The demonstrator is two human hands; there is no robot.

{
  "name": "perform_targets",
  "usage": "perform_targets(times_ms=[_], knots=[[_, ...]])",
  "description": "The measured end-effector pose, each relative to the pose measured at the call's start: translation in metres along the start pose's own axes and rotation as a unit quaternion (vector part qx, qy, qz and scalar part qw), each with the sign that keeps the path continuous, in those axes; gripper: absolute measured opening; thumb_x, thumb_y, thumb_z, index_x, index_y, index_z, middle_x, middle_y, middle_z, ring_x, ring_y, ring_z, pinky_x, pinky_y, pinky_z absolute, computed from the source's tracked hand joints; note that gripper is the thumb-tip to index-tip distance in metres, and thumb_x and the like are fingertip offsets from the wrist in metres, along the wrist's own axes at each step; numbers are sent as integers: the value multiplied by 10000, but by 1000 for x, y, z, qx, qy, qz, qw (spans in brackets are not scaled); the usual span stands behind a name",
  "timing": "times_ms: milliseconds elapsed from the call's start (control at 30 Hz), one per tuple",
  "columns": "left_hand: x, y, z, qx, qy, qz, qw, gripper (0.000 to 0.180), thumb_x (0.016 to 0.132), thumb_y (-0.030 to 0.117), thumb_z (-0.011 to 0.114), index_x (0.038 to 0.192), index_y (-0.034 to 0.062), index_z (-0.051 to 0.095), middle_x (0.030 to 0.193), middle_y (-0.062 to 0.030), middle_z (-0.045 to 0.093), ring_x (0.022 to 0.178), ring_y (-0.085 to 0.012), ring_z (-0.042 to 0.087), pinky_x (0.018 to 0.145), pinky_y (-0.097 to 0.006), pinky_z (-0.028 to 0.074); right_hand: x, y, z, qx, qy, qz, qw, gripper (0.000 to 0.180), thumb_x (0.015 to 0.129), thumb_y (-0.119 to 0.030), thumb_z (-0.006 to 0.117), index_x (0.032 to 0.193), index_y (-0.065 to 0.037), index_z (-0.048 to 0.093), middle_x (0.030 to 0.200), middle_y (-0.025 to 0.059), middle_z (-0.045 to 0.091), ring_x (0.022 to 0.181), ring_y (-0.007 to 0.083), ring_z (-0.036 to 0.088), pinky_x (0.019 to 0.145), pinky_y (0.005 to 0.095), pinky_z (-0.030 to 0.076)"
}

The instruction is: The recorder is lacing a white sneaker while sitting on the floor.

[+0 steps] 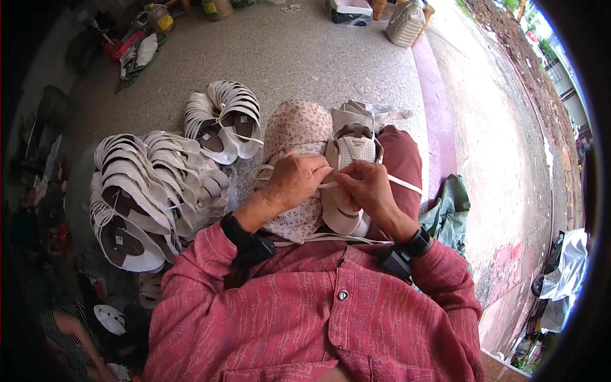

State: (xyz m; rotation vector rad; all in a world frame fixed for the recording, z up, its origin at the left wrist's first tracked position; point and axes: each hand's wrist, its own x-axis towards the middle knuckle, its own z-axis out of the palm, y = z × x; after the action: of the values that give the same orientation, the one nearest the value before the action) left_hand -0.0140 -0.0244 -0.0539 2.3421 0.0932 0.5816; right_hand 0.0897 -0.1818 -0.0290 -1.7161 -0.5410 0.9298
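Note:
A white shoe upper (338,213) lies over my right thigh, its perforated tongue (356,150) facing up. Above its near part, my left hand (293,181) pinches a white shoelace (405,184) between thumb and fingers. My right hand (370,190), close beside it, is closed on the same lace, whose free end sticks out to the right past the wrist. The fingers hide where the lace meets the upper. More white lace (347,238) runs across my lap. A floral cloth (296,130) covers my left thigh, against the upper's left side.
To the left, stacked white uppers (130,167) stand beside a smaller nested pile (234,102). Green cloth (449,210) lies by my right knee. Further off are a large plastic jug (405,25) and a white tub (351,10). Another person's arm (79,337) shows at lower left.

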Motion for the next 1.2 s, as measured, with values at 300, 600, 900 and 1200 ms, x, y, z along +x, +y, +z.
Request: perform_targets(times_ms=[300, 600, 900, 1200], knots=[[15, 1, -7, 87, -97, -13, 991, 164, 865, 204, 611, 807, 54, 643, 785, -131, 644, 789, -337, 620, 717, -440, 471, -1, -1, 6, -50, 18, -16, 998, 125, 882, -91, 616, 844, 28, 627, 586, 47, 603, 463, 82, 542, 397, 242, 401], [74, -14, -42, -62, -285, 140, 946, 376, 706, 69, 763, 1031, 26, 579, 1001, -89, 580, 993, -266, 602, 858, -350, 478, 13, -25, -37, -345, -63, -183, 918, 135, 868, -182, 647, 856, -66, 715, 652, 90, 657, 557, 246, 644, 558, 347, 504], [70, -29, -25, -134, -289, 103, 942, 216, 718, 72, 766, 852, 22, 603, 821, -43, 580, 781, -167, 587, 694, -311, 465, 43, -5, -30, -369, -74, -411, 831, 115, 817, -168, 644, 911, -115, 681, 862, 55, 606, 786, 274, 637, 660, 388, 515], [54, 13, -24, -84, -258, 31, 962, 273, 743, 261, 798, 807, 55, 630, 816, -37, 584, 741, -161, 576, 670, -297, 470, 37, -44, -123, -469, 85, -256, 841, 79, 824, -79, 632, 868, -56, 695, 888, 99, 647, 794, 259, 650, 688, 351, 514]])
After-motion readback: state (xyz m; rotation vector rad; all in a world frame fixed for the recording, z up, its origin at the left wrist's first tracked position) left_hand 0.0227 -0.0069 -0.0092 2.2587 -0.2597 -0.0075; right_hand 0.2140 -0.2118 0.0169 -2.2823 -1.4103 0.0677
